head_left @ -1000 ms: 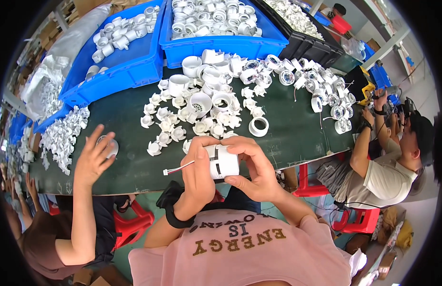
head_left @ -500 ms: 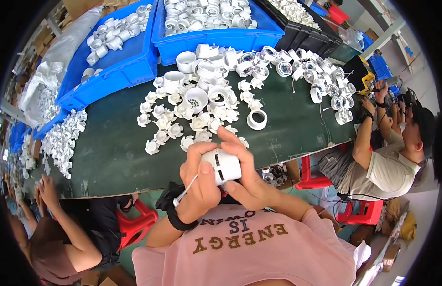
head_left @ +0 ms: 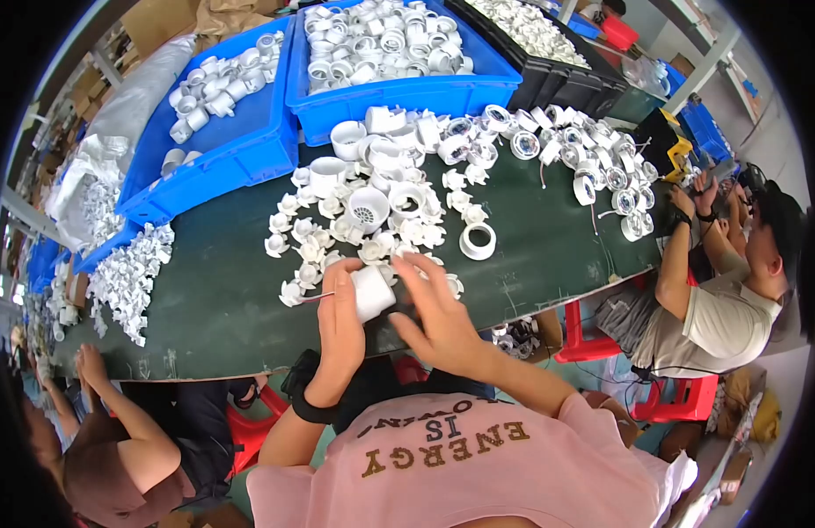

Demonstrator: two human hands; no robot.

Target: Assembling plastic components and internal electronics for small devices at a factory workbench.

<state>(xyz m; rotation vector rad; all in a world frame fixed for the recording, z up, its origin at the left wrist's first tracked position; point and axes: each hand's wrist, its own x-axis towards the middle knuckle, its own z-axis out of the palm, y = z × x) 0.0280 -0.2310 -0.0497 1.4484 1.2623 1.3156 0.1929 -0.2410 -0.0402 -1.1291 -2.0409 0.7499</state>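
Note:
My left hand (head_left: pixel 341 321) holds a white cylindrical plastic housing (head_left: pixel 372 293) against its fingers, low over the near part of the green table. A thin wire (head_left: pixel 312 298) sticks out to the left behind that hand. My right hand (head_left: pixel 444 324) is just right of the housing, its thumb and fingers spread, with a small gap to it. Beyond both hands lies a cluster of small white finned parts (head_left: pixel 312 251). Among them are larger white cups, one with a perforated bottom (head_left: pixel 369 209), and a white ring (head_left: pixel 478 240) apart to the right.
Blue bins (head_left: pixel 407 94) of white fittings and a black crate (head_left: pixel 566 81) line the far side. Shiny round lamp-like units (head_left: pixel 614 176) lie at right, small white pieces (head_left: pixel 130 282) at left. Co-workers sit at left and right (head_left: pixel 715 290), near red stools (head_left: pixel 680 398).
Both hands were wrapped round the housing; my right hand has come off it and opened. My left hand has shifted left with the housing, which has turned so its dark slots are hidden.

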